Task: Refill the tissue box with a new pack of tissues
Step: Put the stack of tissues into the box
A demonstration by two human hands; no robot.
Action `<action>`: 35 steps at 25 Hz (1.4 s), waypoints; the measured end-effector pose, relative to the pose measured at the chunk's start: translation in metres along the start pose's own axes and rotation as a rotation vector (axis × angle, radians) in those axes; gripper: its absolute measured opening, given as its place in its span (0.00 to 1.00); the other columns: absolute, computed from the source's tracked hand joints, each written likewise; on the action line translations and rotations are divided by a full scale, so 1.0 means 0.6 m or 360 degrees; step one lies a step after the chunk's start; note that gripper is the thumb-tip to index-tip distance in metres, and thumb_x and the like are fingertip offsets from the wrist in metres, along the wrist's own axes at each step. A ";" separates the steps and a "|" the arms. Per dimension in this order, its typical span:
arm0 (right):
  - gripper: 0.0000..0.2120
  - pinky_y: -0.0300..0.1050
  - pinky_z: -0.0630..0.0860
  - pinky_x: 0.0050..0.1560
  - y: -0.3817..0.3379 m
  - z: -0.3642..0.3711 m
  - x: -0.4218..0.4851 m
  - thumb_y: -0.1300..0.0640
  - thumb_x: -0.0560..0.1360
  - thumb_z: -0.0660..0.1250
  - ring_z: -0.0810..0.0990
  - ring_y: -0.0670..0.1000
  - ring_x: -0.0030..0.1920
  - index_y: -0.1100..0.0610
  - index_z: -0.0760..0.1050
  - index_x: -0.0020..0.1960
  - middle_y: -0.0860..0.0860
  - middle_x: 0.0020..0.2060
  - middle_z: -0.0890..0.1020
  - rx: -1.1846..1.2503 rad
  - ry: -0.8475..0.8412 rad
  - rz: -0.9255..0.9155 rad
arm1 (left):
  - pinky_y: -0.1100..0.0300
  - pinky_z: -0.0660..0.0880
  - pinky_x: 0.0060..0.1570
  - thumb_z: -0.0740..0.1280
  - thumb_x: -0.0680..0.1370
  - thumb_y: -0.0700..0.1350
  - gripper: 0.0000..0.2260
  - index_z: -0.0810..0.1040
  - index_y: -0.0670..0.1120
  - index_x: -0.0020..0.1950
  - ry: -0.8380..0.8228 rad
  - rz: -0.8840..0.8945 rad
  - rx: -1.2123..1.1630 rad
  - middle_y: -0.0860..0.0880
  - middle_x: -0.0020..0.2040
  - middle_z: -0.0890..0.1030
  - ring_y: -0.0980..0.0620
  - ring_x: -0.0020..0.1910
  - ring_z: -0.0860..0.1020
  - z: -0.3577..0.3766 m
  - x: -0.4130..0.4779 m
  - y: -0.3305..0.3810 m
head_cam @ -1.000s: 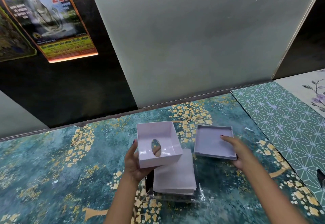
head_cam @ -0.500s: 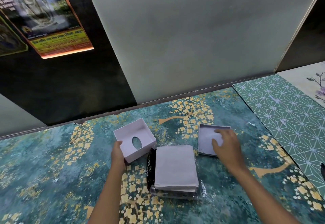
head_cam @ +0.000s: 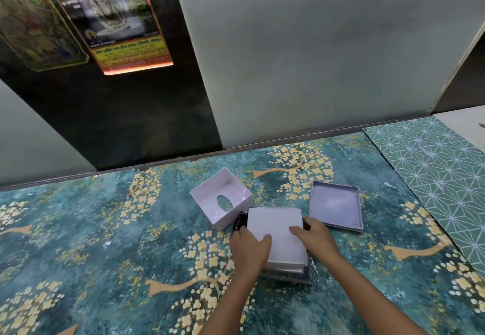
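— What fills your view, biggest thing first?

— The teal tabletop [head_cam: 110, 242] with its gold blossom pattern takes up the whole lower half. A green mat with a white star lattice [head_cam: 435, 166] lies along its right edge. Behind is a pale wall with a dark panel carrying a poster [head_cam: 115, 16].

— And the task pieces?

— The stack of white tissues [head_cam: 275, 232] sits in the middle, resting on its crinkled clear wrapper with a dark edge showing at the far left. Just beyond it to the left I see the tissue box shell [head_cam: 223, 200], turned open side up, the oval slot in its floor, its near corner touching the pack. To the right lies the flat tray-shaped box base [head_cam: 334, 206], hollow side up, just beside the stack.

— Your hands?

— My left hand [head_cam: 249, 248] lies on the stack's left edge, thumb over the top sheet. My right hand [head_cam: 315, 237] presses the right edge, fingers spread on top. Both bracket the stack; neither is curled closed, and the stack sits on the table, not lifted.
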State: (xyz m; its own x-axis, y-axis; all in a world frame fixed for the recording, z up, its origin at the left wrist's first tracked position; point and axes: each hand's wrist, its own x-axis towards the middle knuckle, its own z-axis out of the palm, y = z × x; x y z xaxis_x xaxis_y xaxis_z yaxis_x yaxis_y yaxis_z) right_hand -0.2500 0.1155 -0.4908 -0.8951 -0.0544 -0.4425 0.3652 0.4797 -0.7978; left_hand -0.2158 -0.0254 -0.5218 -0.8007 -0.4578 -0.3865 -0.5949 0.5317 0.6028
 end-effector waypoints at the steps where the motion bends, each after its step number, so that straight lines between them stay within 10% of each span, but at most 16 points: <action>1: 0.12 0.53 0.76 0.48 0.002 0.002 0.000 0.57 0.72 0.66 0.79 0.57 0.47 0.60 0.76 0.54 0.58 0.51 0.81 0.0022 -0.0018 0.0006 | 0.49 0.74 0.55 0.67 0.68 0.55 0.29 0.68 0.39 0.62 -0.0056 -0.0081 -0.0030 0.41 0.61 0.73 0.41 0.59 0.73 0.001 0.007 -0.001; 7: 0.16 0.46 0.71 0.45 0.017 0.008 0.003 0.59 0.73 0.65 0.75 0.55 0.48 0.59 0.73 0.60 0.58 0.57 0.79 0.0189 -0.0051 0.0012 | 0.56 0.74 0.45 0.72 0.64 0.55 0.26 0.77 0.44 0.59 -0.0584 -0.0363 -0.0811 0.45 0.60 0.77 0.46 0.53 0.77 -0.014 0.023 0.024; 11: 0.16 0.47 0.71 0.46 0.027 0.010 0.001 0.59 0.73 0.65 0.75 0.54 0.48 0.58 0.72 0.61 0.58 0.58 0.78 0.0169 -0.0042 -0.0038 | 0.51 0.75 0.56 0.73 0.50 0.63 0.45 0.70 0.46 0.64 -0.0506 -0.0420 -0.0663 0.45 0.63 0.73 0.44 0.58 0.75 0.005 0.024 0.005; 17: 0.28 0.47 0.75 0.50 0.038 -0.008 -0.016 0.61 0.68 0.72 0.75 0.53 0.53 0.50 0.64 0.62 0.55 0.59 0.74 0.0473 0.0083 -0.0350 | 0.47 0.79 0.50 0.76 0.60 0.42 0.28 0.73 0.44 0.58 -0.0564 0.0189 -0.1107 0.41 0.57 0.80 0.44 0.51 0.80 -0.027 -0.015 0.015; 22: 0.52 0.28 0.75 0.46 0.046 -0.041 -0.030 0.52 0.54 0.80 0.75 0.31 0.53 0.47 0.54 0.69 0.41 0.59 0.71 0.0472 -0.0352 -0.0759 | 0.59 0.79 0.47 0.76 0.57 0.43 0.28 0.77 0.46 0.57 -0.0770 0.0642 -0.1049 0.53 0.49 0.85 0.53 0.50 0.82 -0.051 -0.018 -0.011; 28: 0.36 0.54 0.79 0.48 0.075 -0.002 -0.036 0.36 0.49 0.78 0.82 0.48 0.49 0.49 0.71 0.51 0.50 0.48 0.82 0.0494 -0.0113 -0.0735 | 0.69 0.73 0.54 0.75 0.61 0.61 0.36 0.67 0.48 0.62 -0.0408 0.0792 -0.0861 0.54 0.59 0.75 0.65 0.57 0.75 -0.029 -0.053 -0.030; 35: 0.36 0.36 0.77 0.41 0.072 -0.003 -0.038 0.38 0.46 0.79 0.80 0.37 0.45 0.47 0.70 0.51 0.47 0.46 0.81 0.0448 -0.0040 -0.0790 | 0.69 0.75 0.50 0.75 0.58 0.64 0.33 0.69 0.53 0.56 -0.0257 0.0766 -0.0987 0.53 0.54 0.77 0.65 0.52 0.78 -0.029 -0.049 -0.035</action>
State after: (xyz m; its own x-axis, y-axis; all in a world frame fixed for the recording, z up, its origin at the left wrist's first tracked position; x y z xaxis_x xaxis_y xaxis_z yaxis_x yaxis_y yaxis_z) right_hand -0.2143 0.1390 -0.5146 -0.9717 -0.2363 0.0065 -0.0405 0.1396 -0.9894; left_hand -0.1783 -0.0357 -0.5109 -0.9880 -0.1451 -0.0532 -0.0723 0.1298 0.9889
